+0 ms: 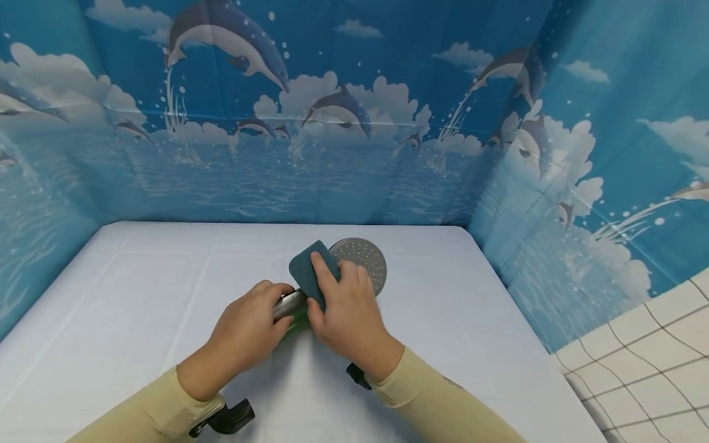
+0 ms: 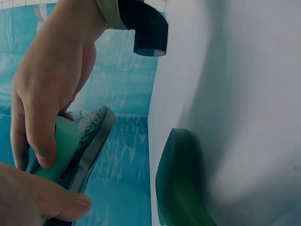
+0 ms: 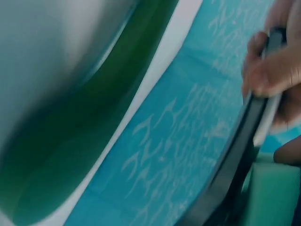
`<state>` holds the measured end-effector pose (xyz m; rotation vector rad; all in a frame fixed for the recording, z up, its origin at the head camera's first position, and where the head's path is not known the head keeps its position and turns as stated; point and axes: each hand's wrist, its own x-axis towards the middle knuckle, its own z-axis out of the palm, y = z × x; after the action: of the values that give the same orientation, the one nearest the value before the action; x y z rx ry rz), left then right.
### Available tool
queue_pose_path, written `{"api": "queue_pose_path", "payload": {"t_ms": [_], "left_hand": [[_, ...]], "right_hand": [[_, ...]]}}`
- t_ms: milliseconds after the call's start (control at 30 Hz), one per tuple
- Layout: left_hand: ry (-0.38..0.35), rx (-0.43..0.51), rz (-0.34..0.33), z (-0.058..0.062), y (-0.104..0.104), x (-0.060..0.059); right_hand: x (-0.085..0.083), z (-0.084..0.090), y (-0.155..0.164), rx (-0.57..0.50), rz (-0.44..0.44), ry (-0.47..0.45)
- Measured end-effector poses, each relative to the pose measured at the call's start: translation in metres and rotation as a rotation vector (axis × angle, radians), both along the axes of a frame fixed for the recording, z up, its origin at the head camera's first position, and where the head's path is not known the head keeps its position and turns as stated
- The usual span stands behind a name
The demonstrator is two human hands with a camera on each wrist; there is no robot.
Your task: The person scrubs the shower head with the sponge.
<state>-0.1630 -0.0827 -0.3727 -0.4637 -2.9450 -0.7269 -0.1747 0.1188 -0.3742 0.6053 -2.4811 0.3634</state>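
A grey shower head (image 1: 362, 258) with a round, dotted face is held above the white table. My left hand (image 1: 249, 323) grips its silver handle (image 1: 290, 304). In my right hand (image 1: 351, 311) is a sponge (image 1: 310, 267), dark teal on top with a lighter green foam layer (image 2: 67, 146) visible from the left wrist. Thumb and fingers hold this sponge against the shower head near where handle and head meet; the exact contact is covered by the hand. Below them lies a smooth green object (image 2: 178, 183), long and curved, its kind unclear and mostly hidden from above.
A white cloth covers the table (image 1: 138, 289). Blue curtains (image 1: 332, 178) printed with dolphins stand along its back and sides. White tiles (image 1: 642, 363) show at the lower right. Black wrist mounts (image 1: 229, 418) hang under the sleeves.
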Motion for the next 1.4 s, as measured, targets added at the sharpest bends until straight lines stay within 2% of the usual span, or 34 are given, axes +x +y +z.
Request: {"api": "queue_pose_path", "payload": {"t_ms": [100,233,333,467,567,633,767,833,900,1033,1133,1267,1400], "left_hand": [[-0.034,0.007,0.015,0.001,-0.002,0.000],[-0.078,0.020,0.023,0.002,-0.005,0.000],[-0.096,0.022,0.017,0.002,-0.005,-0.002],[-0.122,0.040,-0.004,0.003,-0.001,-0.003],[-0.142,0.052,-0.017,0.002,-0.002,-0.002],[-0.144,0.048,-0.017,0.001,-0.004,-0.002],[-0.120,0.043,-0.003,-0.001,-0.008,-0.001],[-0.120,0.047,0.009,-0.001,-0.009,-0.001],[-0.127,0.066,0.016,-0.001,-0.008,-0.001],[-0.121,0.119,0.011,0.000,-0.006,-0.003],[-0.096,0.143,0.005,0.000,-0.004,-0.003],[-0.083,0.156,0.013,0.001,-0.005,-0.002],[-0.108,0.175,0.019,0.003,-0.007,0.001]], "right_hand": [[-0.006,0.006,0.010,-0.030,-0.075,-0.010],[-0.019,0.018,0.032,-0.117,-0.180,-0.102],[-0.019,0.021,0.034,-0.122,-0.174,-0.144],[-0.007,0.015,0.014,-0.002,-0.083,-0.084],[-0.002,0.013,0.008,0.057,-0.046,-0.055],[-0.005,0.016,0.012,0.033,-0.075,-0.057],[-0.015,0.025,0.028,-0.048,-0.189,-0.085],[-0.016,0.026,0.031,-0.063,-0.207,-0.107],[-0.012,0.024,0.028,-0.044,-0.178,-0.102],[0.002,0.016,0.008,0.048,-0.066,-0.052],[0.007,0.013,0.001,0.086,-0.039,-0.030],[-0.003,0.023,0.014,0.019,-0.121,-0.036],[-0.016,0.035,0.035,-0.074,-0.238,-0.114]]}}
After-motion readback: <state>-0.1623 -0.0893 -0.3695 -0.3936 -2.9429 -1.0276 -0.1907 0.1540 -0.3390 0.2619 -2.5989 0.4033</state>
